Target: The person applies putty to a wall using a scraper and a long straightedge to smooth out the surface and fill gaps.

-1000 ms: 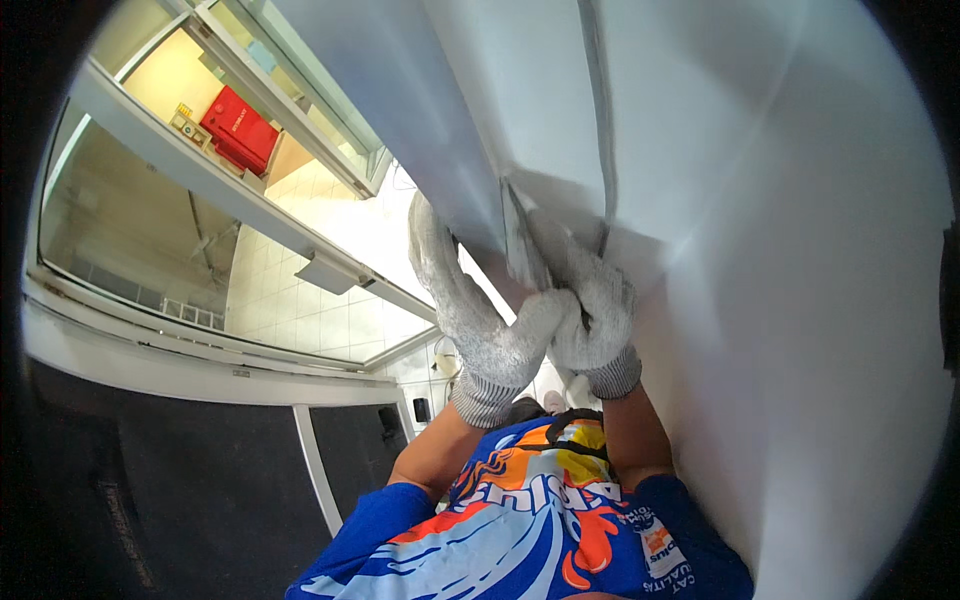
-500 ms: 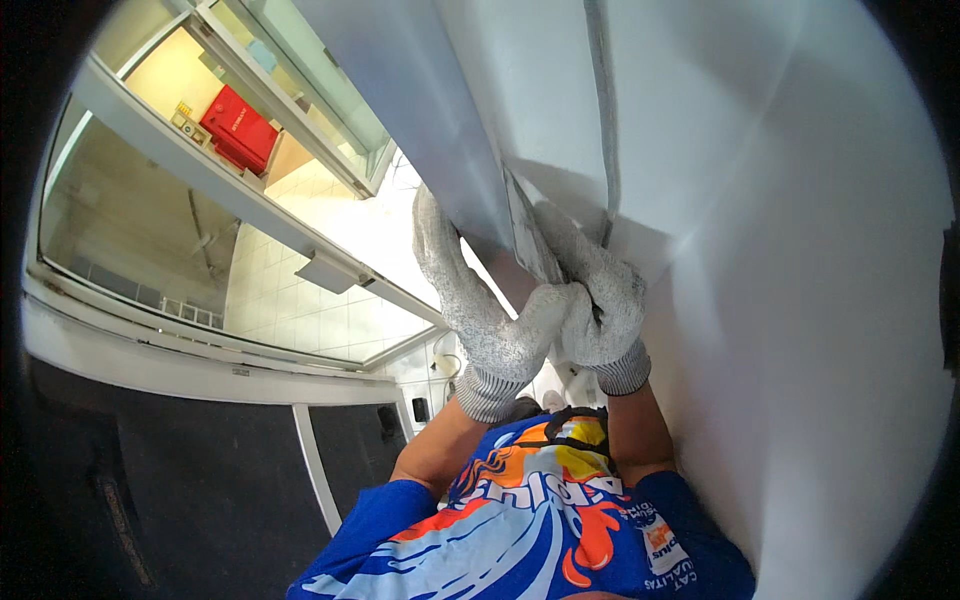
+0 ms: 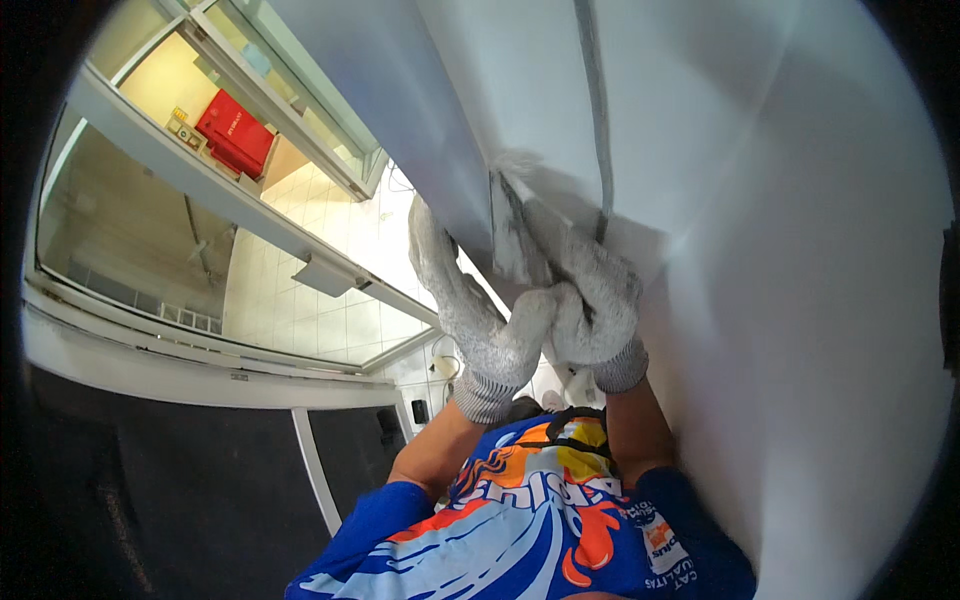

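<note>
Both hands wear grey knit work gloves. My right hand is closed around a flat, smudged grey piece, like a blade or a folded sheet. Its broad face lies close to the corner of a pale wall column. I cannot make out its exact kind. My left hand is open, with its fingers stretched up along the column's left side. The left thumb reaches across to the right hand's fingers. A whitish smear shows on the wall just above the piece's tip.
A grey cable or strip runs down the white wall on the right. To the left stand a framed glass partition and dark lower panels. A red cabinet sits beyond the glass, above a tiled floor.
The grey piece has turned so that more of its broad face shows. Both hands have shifted slightly left. The whitish smear above the tip now stands out.
</note>
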{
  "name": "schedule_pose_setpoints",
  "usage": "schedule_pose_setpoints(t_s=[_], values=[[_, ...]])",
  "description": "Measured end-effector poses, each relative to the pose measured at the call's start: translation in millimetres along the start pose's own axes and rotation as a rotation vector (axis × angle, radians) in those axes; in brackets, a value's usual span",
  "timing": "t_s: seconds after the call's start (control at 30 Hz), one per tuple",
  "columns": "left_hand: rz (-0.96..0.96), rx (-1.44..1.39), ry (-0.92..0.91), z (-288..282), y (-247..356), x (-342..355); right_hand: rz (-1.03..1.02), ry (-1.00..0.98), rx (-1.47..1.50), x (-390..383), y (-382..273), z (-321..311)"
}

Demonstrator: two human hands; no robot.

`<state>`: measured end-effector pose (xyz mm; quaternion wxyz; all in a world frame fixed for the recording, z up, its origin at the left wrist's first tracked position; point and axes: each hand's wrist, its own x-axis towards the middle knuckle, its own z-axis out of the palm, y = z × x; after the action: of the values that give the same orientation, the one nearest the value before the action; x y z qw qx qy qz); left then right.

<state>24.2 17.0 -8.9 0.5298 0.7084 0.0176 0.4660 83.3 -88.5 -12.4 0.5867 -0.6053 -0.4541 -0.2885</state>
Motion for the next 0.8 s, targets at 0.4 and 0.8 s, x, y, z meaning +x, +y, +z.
schedule_pose_setpoints(t_s=[0.4,0.8], values=[[0.011,-0.002,-0.006,-1,-1,0,0.020,0.004,0.013,8,-5,-3],[0.011,-0.003,0.001,-6,-7,-3,-0.028,0.049,-0.054,10,-8,4]])
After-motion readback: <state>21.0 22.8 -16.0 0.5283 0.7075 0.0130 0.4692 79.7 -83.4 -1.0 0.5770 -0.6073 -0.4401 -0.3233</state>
